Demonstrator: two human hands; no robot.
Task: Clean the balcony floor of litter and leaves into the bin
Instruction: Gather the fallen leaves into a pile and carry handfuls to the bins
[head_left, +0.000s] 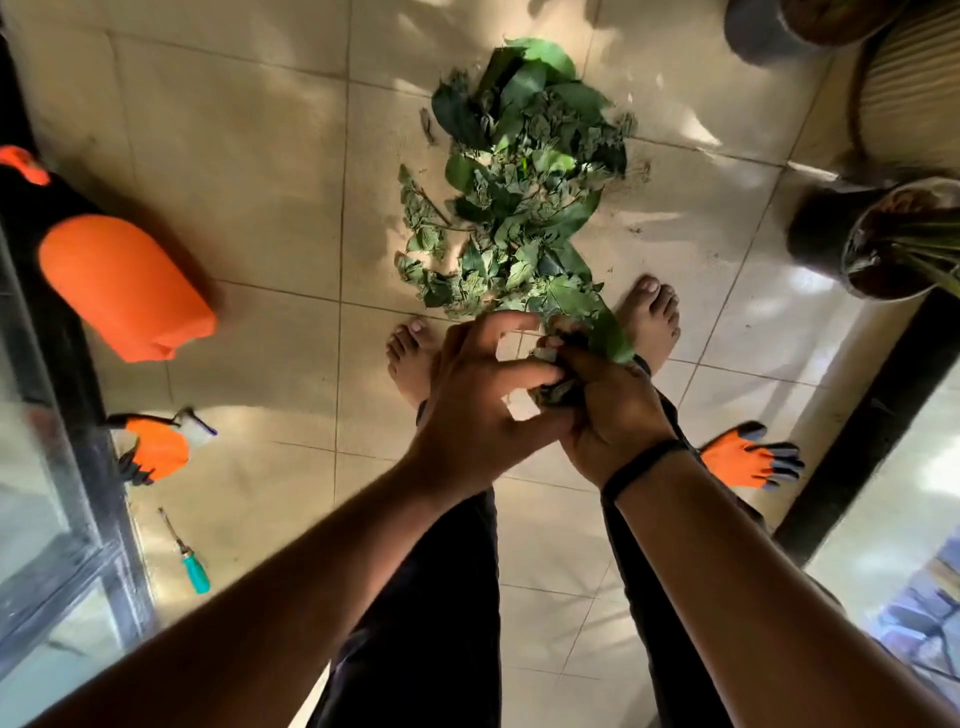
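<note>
Right hand: the right hand (613, 410), with a black band at the wrist, was curled tight around a crumpled bunch of green leaves (558, 387), held above the floor between the two bare feet.
Left hand: the left hand (483, 395) lay against the right one, fingers bent and spread, fingertips touching the bunch; whether it actually gripped any leaves could not be told.
Leaf pile: a long heap of green and wilted leaves with thin stems (519, 182) lay on the beige tiled floor (260, 156), running from just ahead of the toes away from the person.
Bin: not identified with certainty.
Left side: a large orange plastic container (124, 286) lay by the glass door frame; nearer, an orange and black work glove (156, 452) and a screwdriver with a teal handle (189, 558) lay on the tiles.
Right side: a second orange and black glove (748, 460) lay beside the right leg; a dark round plant pot (872, 239) stood further ahead.
</note>
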